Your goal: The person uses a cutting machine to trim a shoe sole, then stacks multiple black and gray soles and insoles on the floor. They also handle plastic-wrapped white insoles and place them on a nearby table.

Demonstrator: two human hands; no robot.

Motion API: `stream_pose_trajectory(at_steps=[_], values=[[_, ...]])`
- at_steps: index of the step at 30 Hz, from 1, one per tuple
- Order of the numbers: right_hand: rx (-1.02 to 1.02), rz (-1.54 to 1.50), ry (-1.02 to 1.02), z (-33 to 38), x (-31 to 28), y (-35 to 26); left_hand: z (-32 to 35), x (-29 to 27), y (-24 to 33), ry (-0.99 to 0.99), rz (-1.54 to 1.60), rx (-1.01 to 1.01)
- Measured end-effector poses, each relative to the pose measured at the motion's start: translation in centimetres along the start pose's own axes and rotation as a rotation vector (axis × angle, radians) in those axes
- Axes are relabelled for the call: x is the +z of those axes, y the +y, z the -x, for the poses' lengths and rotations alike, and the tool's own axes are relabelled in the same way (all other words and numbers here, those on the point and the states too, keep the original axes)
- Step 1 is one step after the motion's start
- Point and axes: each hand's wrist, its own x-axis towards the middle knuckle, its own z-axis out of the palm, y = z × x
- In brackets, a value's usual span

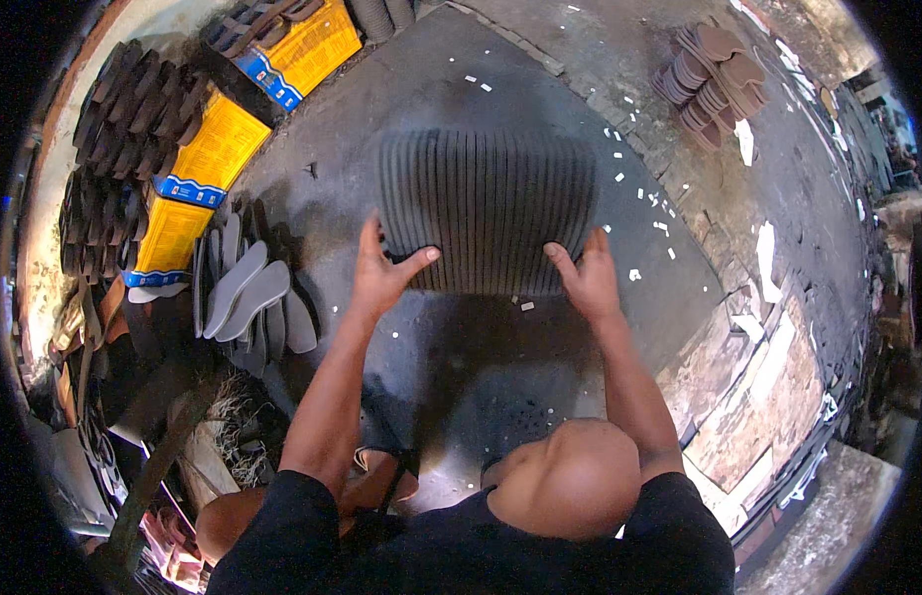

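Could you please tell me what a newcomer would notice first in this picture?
Most likely the dark ridged stack at the centre, held between the left hand and right hand. The yellow-and-blue boxes at upper left would come next, then the grey soles below them.

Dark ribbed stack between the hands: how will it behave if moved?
The stack may splay if squeezed less: it looks like many separate layers, with the left hand and right hand at its ends. Probably awkward one-handed, given its width.
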Motion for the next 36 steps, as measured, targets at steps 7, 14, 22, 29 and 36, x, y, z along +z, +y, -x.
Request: stream_pose_trajectory(at_steps=[7,14,22,29,36], values=[[-0.308,-0.017,-0.083,-2.1,-0.4,1.5,-0.1,-1.5,1.5,-0.019,-0.344,0.38],[0.088,-0.018,-0.259,-2.3,-1.9,0.2,-0.2,-1.0,2.6,0.001,-0.17,0.011],[0.072,-0.082,-0.102,-1.5,6.0,4.8,0.7,2.7,-6.4,0.015,-0.351,-0.215],[0.026,0.059,-0.051,-4.8,1.7,1.2,-3.9,3.7,-5.1,-0.09,-0.006,-0.307],[-0.239,0.266,0.061,-14.3,-7.9,-11.6,-14.3,6.9,-2.3,-0.297,0.688,-0.587]])
